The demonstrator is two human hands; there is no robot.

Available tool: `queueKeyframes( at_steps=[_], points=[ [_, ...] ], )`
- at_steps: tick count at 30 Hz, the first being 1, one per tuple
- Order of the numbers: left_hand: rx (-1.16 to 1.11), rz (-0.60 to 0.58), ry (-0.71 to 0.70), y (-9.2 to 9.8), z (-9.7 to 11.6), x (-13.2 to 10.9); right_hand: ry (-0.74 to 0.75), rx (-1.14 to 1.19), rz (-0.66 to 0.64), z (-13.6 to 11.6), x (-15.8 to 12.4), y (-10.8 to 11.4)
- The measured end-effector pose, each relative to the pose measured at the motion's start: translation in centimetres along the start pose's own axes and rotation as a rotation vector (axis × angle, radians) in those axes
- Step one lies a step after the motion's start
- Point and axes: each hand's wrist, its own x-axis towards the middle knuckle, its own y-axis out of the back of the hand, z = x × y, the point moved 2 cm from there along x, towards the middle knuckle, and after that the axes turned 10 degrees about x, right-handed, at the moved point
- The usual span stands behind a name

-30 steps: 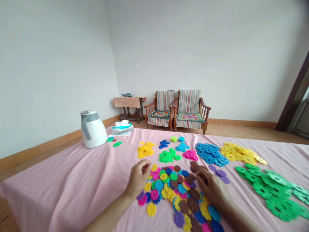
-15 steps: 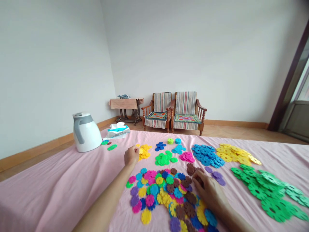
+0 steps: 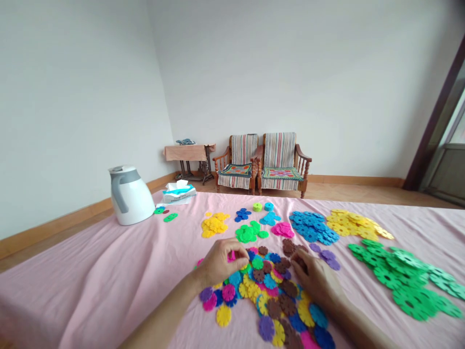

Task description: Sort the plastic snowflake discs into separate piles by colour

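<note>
And there's a bare left hand (image 3: 220, 261), a bare right hand (image 3: 317, 274), slim, uncovered forearms (image 3: 169, 308) tapering; nails too small to call.

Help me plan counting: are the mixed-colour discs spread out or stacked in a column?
Spread out: the mixed-colour discs lie loosely overlapping across the pink cloth, many faces showing.

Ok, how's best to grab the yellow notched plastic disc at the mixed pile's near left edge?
Probably by its rim: pinch the round yellow notched plastic disc across its left and right edges, coming down from the near side. It lies flat, with bare pink tablecloth to its left, right and front leaving room, while the multicoloured disc pile crowds its far side.
</note>
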Motion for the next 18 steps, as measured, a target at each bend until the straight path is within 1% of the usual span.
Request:
queueKeyframes(
  at_steps=[1, 3, 6, 10, 15, 18],
  points=[
    [0.003, -0.045, -0.044, -0.4, 0.8, -0.5, -0.002, -0.001, -0.001, 0.0, 0.0, 0.0],
    [0.038, -0.125, -0.110, -1.0, 1.5, -1.3, -0.006, -0.003, -0.006, 0.0, 0.0, 0.0],
    [0.128, -0.192, -0.133, -1.4, 1.2, -1.7, -0.005, -0.004, -0.011, -0.3, 0.1, 0.1],
    [0.152, -0.207, -0.114, -1.1, 0.5, -1.6, -0.006, -0.005, -0.008, -0.8, 0.1, 0.4],
    [0.139, -0.219, -0.095, -1.1, 0.7, -1.4, -0.006, -0.007, -0.006, -1.0, 0.0, 0.4],
    [0.141, -0.196, -0.077, -1.3, 0.5, -1.3, -0.003, -0.010, -0.010, -0.8, 0.0, 0.4]
  ],
)
